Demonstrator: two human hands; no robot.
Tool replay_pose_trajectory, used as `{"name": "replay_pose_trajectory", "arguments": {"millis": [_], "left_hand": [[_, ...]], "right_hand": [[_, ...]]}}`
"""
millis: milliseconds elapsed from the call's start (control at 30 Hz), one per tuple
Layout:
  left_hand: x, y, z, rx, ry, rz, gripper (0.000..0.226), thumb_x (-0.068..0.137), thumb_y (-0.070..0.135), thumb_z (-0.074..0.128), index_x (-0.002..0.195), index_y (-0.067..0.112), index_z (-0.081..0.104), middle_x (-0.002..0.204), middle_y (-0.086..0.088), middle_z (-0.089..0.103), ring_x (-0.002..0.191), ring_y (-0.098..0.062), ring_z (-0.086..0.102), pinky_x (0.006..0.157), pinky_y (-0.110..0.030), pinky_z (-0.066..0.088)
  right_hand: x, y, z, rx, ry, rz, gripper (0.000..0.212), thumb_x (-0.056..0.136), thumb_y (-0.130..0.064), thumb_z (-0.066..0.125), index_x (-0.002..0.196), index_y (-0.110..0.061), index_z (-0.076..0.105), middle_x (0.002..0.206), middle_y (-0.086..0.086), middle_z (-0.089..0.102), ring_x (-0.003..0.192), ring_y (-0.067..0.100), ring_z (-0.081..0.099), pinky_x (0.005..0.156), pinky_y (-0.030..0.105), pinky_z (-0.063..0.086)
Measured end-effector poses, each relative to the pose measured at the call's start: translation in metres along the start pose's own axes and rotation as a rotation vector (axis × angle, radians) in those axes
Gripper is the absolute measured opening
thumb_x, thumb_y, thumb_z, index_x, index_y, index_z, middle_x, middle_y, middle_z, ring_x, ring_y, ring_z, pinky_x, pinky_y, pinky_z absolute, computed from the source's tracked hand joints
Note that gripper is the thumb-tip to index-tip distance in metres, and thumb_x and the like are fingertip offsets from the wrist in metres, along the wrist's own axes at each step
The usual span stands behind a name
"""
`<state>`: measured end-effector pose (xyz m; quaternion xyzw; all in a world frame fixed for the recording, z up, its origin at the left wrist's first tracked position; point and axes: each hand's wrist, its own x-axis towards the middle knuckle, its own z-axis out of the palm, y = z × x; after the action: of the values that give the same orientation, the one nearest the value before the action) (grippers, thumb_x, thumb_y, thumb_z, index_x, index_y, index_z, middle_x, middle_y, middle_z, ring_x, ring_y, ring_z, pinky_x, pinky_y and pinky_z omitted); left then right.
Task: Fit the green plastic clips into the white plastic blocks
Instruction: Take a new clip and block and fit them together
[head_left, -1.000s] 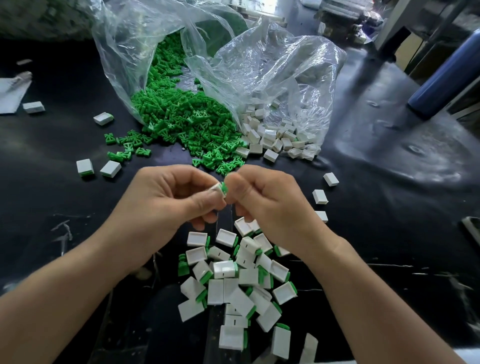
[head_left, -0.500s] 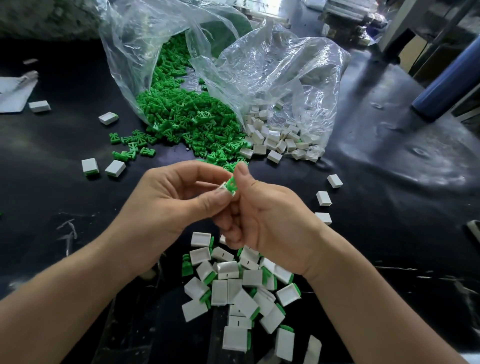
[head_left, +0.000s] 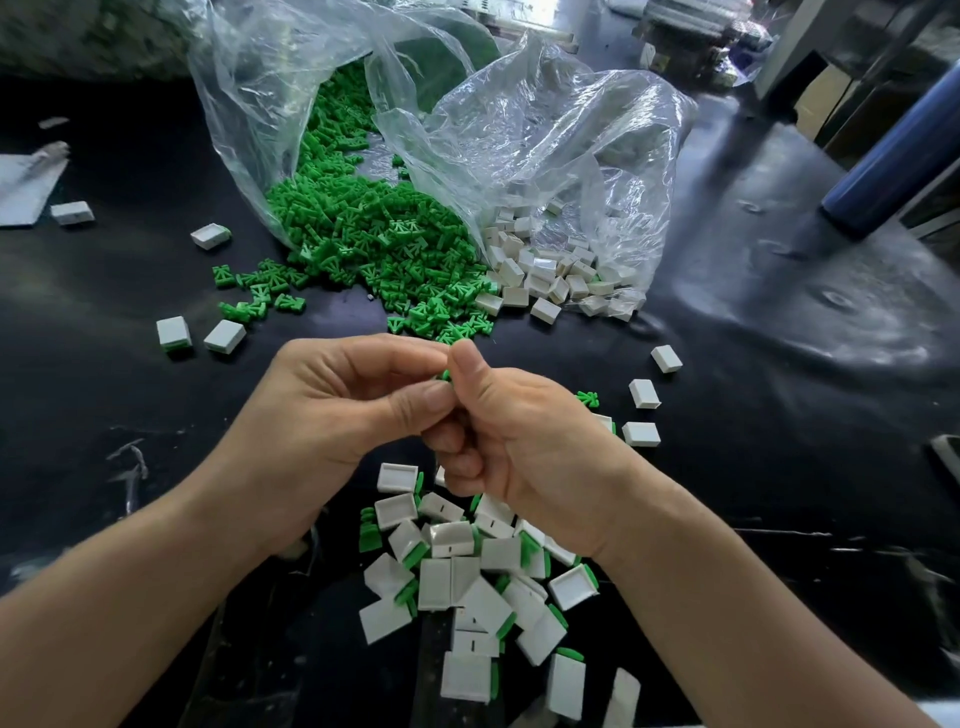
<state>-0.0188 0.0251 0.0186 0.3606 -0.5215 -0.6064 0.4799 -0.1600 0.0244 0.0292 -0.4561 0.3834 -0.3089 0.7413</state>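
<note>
My left hand (head_left: 332, 410) and my right hand (head_left: 514, 436) meet above the black table, fingertips together. Between them only a sliver of a green clip (head_left: 444, 374) shows; the white block seen earlier is hidden by the thumbs. My left thumb and forefinger pinch the piece, and my right thumb presses on top of it. Loose green clips (head_left: 374, 244) spill from a clear bag. Empty white blocks (head_left: 550, 275) spill from a second bag beside it. A pile of white blocks with green clips in them (head_left: 467, 571) lies under my wrists.
Two clear plastic bags (head_left: 545, 135) lie open at the back centre. Stray white blocks (head_left: 644, 393) sit right of my hands, others (head_left: 224, 336) to the left. A blue cylinder (head_left: 893, 166) lies at far right, and white paper (head_left: 26, 187) at far left.
My right thumb has moved up over the piece, and both hands have closed around it. The white block that showed between the fingertips is now covered.
</note>
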Motion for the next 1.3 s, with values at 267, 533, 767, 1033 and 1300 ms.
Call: {"name": "replay_pose_trajectory", "arguments": {"millis": [267, 533, 767, 1033, 1300], "left_hand": [[-0.0012, 0.0016, 0.0002, -0.035, 0.016, -0.020, 0.026, 0.060, 0.015, 0.066, 0.079, -0.004, 0.070, 0.064, -0.018, 0.063, 0.052, -0.026, 0.058, 0.052, -0.033, 0.051], [-0.0017, 0.0030, 0.0019, 0.052, 0.049, 0.012, 0.025, 0.059, 0.002, 0.064, 0.081, -0.008, 0.068, 0.073, -0.006, 0.070, 0.054, -0.019, 0.064, 0.054, -0.028, 0.056], [-0.0010, 0.0002, -0.0069, -0.012, -0.051, -0.003, 0.033, 0.057, 0.022, 0.078, 0.080, -0.001, 0.072, 0.081, -0.010, 0.070, 0.057, -0.028, 0.063, 0.057, -0.036, 0.053], [-0.0004, 0.0039, -0.0023, 0.030, -0.050, 0.001, 0.014, 0.058, 0.015, 0.068, 0.069, 0.009, 0.074, 0.070, -0.006, 0.067, 0.046, -0.015, 0.056, 0.049, -0.024, 0.050], [-0.0005, -0.0001, -0.0055, 0.025, -0.083, -0.015, 0.053, 0.056, 0.051, 0.080, 0.099, 0.022, 0.071, 0.091, -0.012, 0.071, 0.061, -0.013, 0.062, 0.058, -0.026, 0.054]], "right_hand": [[-0.0012, -0.0039, 0.0008, 0.080, -0.105, -0.023, 0.033, 0.077, -0.045, 0.039, 0.077, -0.028, 0.067, 0.059, -0.006, 0.037, 0.052, 0.005, 0.032, 0.050, 0.014, 0.030], [-0.0019, 0.0004, 0.0013, 0.009, -0.052, 0.036, 0.037, 0.080, -0.046, 0.035, 0.078, -0.018, 0.059, 0.054, -0.006, 0.036, 0.050, 0.007, 0.029, 0.047, 0.016, 0.028], [-0.0043, -0.0026, 0.0004, 0.025, -0.103, -0.009, 0.033, 0.080, -0.046, 0.037, 0.081, -0.031, 0.067, 0.057, -0.008, 0.038, 0.052, 0.006, 0.032, 0.049, 0.015, 0.032], [0.0016, -0.0006, -0.0022, 0.088, -0.216, 0.080, 0.041, 0.089, -0.052, 0.026, 0.107, -0.033, 0.056, 0.062, -0.003, 0.040, 0.053, 0.007, 0.034, 0.054, 0.021, 0.029], [0.0027, 0.0022, 0.0008, 0.110, -0.111, 0.050, 0.041, 0.075, -0.055, 0.037, 0.088, -0.019, 0.049, 0.053, -0.010, 0.041, 0.046, 0.004, 0.034, 0.045, 0.017, 0.029]]}}
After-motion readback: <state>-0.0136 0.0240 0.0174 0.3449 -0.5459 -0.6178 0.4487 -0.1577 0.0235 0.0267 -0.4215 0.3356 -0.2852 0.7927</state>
